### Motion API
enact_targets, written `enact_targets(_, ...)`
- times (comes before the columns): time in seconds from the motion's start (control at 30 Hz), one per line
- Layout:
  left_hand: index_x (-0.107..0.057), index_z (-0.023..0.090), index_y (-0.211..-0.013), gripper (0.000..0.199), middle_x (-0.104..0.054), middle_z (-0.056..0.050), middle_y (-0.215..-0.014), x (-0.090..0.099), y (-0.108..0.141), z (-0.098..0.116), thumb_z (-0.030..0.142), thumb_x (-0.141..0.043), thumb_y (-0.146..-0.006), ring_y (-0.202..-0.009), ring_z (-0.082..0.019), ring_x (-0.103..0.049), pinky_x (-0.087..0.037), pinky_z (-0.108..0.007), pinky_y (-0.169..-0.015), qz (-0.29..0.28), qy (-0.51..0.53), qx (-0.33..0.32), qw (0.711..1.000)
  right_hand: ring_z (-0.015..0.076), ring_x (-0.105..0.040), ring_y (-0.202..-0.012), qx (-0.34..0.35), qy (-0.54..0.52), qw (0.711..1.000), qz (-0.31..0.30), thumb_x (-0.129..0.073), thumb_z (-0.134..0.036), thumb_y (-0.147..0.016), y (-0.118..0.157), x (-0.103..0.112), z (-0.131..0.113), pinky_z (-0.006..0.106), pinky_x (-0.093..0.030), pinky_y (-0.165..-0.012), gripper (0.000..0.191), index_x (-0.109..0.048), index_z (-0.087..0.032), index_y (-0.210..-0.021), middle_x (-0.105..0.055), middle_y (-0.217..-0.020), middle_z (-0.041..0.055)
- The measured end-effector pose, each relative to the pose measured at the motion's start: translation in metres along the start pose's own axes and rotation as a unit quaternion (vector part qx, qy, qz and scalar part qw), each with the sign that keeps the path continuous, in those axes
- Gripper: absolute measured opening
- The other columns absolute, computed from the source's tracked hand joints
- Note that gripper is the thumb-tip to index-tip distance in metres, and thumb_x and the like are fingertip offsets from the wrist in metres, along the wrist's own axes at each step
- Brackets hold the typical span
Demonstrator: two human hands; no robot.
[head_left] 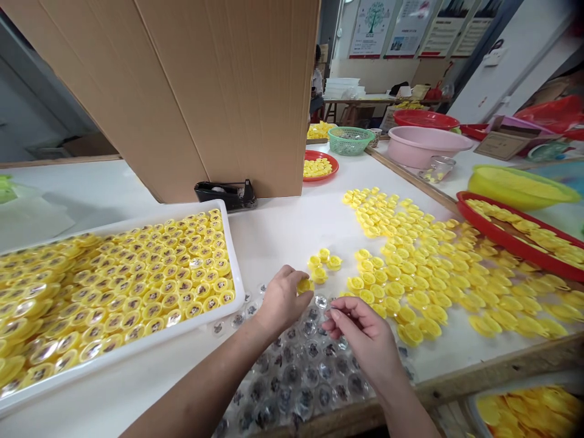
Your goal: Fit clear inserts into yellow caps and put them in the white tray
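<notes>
My left hand (283,299) has its thumb and fingers closed around a small yellow round piece (305,285). Close by on the right, my right hand (360,322) is in a pinch; what sits between its fingertips is too small to make out. Under and in front of both hands, many clear round discs with dark printed pictures (312,350) lie spread on the white table. One clear disc (320,301) is between the two hands. Just beyond my left hand is a small cluster of loose yellow pieces (319,275).
At left, a white tray (235,261) holds rows of yellow pieces with pictures. Many yellow pieces (410,274) cover the table's right side, beside a red tray (502,234). A cardboard sheet (228,91) stands behind a black tape dispenser (225,193). Basins (426,146) stand farther back.
</notes>
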State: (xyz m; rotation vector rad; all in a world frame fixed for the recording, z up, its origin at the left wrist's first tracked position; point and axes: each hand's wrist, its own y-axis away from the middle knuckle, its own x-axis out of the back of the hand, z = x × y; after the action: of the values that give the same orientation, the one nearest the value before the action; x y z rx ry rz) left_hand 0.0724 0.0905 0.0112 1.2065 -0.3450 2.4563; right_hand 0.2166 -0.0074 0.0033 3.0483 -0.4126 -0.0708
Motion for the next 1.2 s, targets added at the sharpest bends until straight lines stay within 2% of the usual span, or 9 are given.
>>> enact_targets(0.13, -0.061, 0.020, -0.095, 0.025, -0.064, -0.003, -0.086, 0.014, 0.022, 0.007, 0.031, -0.063, -0.073, -0.067, -0.014, -0.060, -0.048, -0.026, -0.063, -0.007, 0.126, 0.062, 0.990, 0.0202, -0.065, -0.067, 0.017, 0.018, 1.000, 0.003, -0.064, -0.042, -0.082, 0.004, -0.005, -0.003, 0.029, -0.054, -0.059, 0.024, -0.061, -0.019, -0.090, -0.067, -0.074, 0.0042)
enact_targets(0.23, -0.060, 0.020, -0.100, 0.036, -0.063, 0.000, -0.075, 0.015, 0.037, 0.009, 0.037, -0.068, -0.069, -0.061, -0.014, -0.057, -0.043, -0.025, -0.057, -0.041, 0.182, 0.101, 0.977, 0.0192, -0.064, -0.067, 0.109, 0.113, 0.987, 0.045, -0.061, -0.035, -0.085, 0.006, -0.011, -0.003, 0.030, -0.054, -0.062, 0.017, -0.062, -0.020, -0.091, -0.068, -0.078, 0.0049)
enact_targets(0.33, -0.061, 0.022, -0.112, 0.052, -0.065, -0.002, -0.086, 0.011, 0.048, 0.006, 0.040, -0.073, -0.064, -0.070, -0.016, -0.058, -0.043, -0.025, -0.061, -0.055, 0.237, 0.102, 0.965, 0.0192, -0.064, -0.077, 0.272, 0.245, 0.929, 0.062, -0.054, -0.021, -0.088, 0.009, -0.019, -0.002, 0.031, -0.053, -0.071, 0.009, -0.063, -0.021, -0.091, -0.067, -0.086, 0.0058)
enact_targets(0.47, -0.064, 0.019, -0.105, 0.038, -0.064, -0.001, -0.079, 0.013, 0.061, 0.001, 0.031, -0.070, -0.069, -0.070, -0.014, -0.056, -0.042, -0.023, -0.060, -0.113, 0.370, 0.102, 0.916, 0.0202, -0.063, -0.092, 0.381, 0.322, 0.867, 0.021, -0.047, -0.009, -0.088, 0.014, -0.029, -0.002, 0.033, -0.053, -0.082, 0.023, -0.062, -0.021, -0.101, -0.066, -0.096, 0.0083)
enact_targets(0.6, -0.064, 0.018, -0.101, 0.026, -0.064, -0.001, -0.082, 0.021, 0.070, 0.002, 0.025, -0.064, -0.076, -0.075, -0.012, -0.057, -0.045, -0.024, -0.069, -0.142, 0.512, 0.118, 0.839, 0.0212, -0.061, -0.100, 0.387, 0.350, 0.853, -0.026, -0.046, -0.008, -0.089, 0.019, -0.032, -0.006, 0.034, -0.053, -0.087, 0.025, -0.061, -0.018, -0.105, -0.064, -0.106, 0.0111)
enact_targets(0.77, -0.059, 0.017, -0.104, 0.037, -0.064, -0.004, -0.089, 0.021, 0.077, 0.002, 0.035, -0.070, -0.074, -0.080, -0.013, -0.061, -0.050, -0.028, -0.075, -0.083, 0.620, 0.204, 0.753, 0.0199, -0.063, -0.093, 0.356, 0.323, 0.874, -0.065, -0.049, -0.012, -0.089, 0.018, -0.031, -0.020, 0.031, -0.054, -0.081, 0.016, -0.061, -0.020, -0.097, -0.065, -0.098, 0.0081)
enact_targets(0.87, -0.056, 0.016, -0.094, 0.034, -0.064, -0.003, -0.082, 0.019, 0.079, 0.002, 0.035, -0.073, -0.072, -0.072, -0.011, -0.059, -0.049, -0.025, -0.068, -0.066, 0.636, 0.190, 0.745, 0.0193, -0.063, -0.089, 0.356, 0.330, 0.870, -0.091, -0.053, -0.013, -0.088, 0.017, -0.029, -0.027, 0.032, -0.054, -0.077, 0.014, -0.058, -0.021, -0.099, -0.065, -0.097, 0.0066)
enact_targets(1.0, -0.053, 0.015, -0.091, 0.028, -0.065, -0.004, -0.082, 0.021, 0.081, 0.003, 0.030, -0.071, -0.076, -0.073, -0.010, -0.060, -0.047, -0.024, -0.068, -0.074, 0.668, 0.124, 0.730, 0.0174, -0.061, -0.078, 0.309, 0.328, 0.884, -0.123, -0.059, -0.013, -0.085, 0.015, -0.025, -0.036, 0.030, -0.052, -0.068, 0.016, -0.058, -0.021, -0.098, -0.063, -0.089, 0.0032)
enact_targets(1.2, -0.061, 0.016, -0.109, 0.037, -0.067, -0.008, -0.095, 0.018, 0.085, -0.003, 0.023, -0.072, -0.075, -0.087, -0.017, -0.063, -0.048, -0.033, -0.082, -0.085, 0.695, 0.105, 0.706, 0.0151, -0.058, -0.077, 0.245, 0.264, 0.919, -0.160, -0.068, -0.014, -0.080, 0.012, -0.022, -0.041, 0.028, -0.049, -0.069, 0.023, -0.060, -0.025, -0.099, -0.059, -0.089, -0.0005)
